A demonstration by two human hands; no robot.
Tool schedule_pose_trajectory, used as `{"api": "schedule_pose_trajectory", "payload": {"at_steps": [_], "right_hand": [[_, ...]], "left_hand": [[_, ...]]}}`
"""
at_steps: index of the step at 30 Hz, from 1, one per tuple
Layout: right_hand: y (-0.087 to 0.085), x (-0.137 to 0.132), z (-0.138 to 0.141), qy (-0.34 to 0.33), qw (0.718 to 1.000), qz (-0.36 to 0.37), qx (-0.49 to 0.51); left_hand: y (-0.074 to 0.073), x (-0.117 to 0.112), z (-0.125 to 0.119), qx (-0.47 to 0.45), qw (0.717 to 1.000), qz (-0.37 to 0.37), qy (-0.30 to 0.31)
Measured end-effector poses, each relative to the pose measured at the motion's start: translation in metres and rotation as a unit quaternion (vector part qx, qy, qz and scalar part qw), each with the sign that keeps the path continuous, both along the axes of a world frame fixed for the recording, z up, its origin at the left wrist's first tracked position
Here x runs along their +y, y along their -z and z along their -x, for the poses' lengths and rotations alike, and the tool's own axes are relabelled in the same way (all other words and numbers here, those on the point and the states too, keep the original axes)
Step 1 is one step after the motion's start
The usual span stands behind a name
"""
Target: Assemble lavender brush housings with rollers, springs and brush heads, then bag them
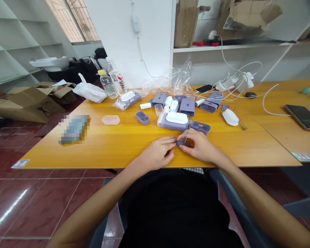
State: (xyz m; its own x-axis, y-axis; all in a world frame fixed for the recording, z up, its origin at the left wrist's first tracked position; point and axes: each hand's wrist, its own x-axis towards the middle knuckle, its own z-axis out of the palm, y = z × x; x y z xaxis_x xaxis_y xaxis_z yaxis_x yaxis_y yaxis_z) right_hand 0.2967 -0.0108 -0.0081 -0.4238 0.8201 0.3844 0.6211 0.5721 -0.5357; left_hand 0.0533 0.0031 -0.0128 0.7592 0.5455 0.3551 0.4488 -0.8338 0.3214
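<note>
Near the table's front edge, my right hand is closed with a metal coil spring between its thumb and fingers. Under the spring lies a small purple-grey plastic part. My left hand is closed too, its fingertips at the left side of that part; the grip itself is partly hidden. Just beyond the hands are a brush with white bristles on a purple-grey body and an open purple-grey housing. A second spring lies beside a white oval piece to the right.
Several purple-grey housings and white parts stand behind. A purple cup and a clear tray lie left. Bottles, a plastic bag, cables, a mouse and a phone line the back and right.
</note>
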Motion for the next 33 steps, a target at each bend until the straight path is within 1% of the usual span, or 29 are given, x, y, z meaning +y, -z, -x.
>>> {"api": "schedule_pose_trajectory", "payload": {"at_steps": [6,10,15,22,27,33], "right_hand": [[-0.002,0.004,-0.002,-0.016,0.999,-0.002,-0.043],[-0.003,0.004,-0.005,-0.028,0.998,0.001,-0.051],[-0.005,0.004,-0.009,-0.047,0.997,-0.013,-0.058],[-0.007,0.004,-0.01,-0.049,0.996,-0.011,-0.078],[-0.009,0.003,-0.011,-0.047,0.996,-0.009,-0.079],[-0.012,0.003,-0.013,-0.062,0.994,0.007,-0.09]], "left_hand": [[-0.003,0.0,-0.001,0.006,1.0,-0.001,0.011],[-0.003,-0.001,-0.003,0.003,1.0,-0.007,0.009],[-0.002,0.0,-0.004,0.012,1.0,-0.004,0.008],[-0.003,0.0,-0.004,0.004,1.0,0.0,0.011],[0.0,0.001,-0.005,0.003,1.0,0.002,0.015],[0.0,0.0,-0.006,0.004,1.0,0.002,0.01]]}}
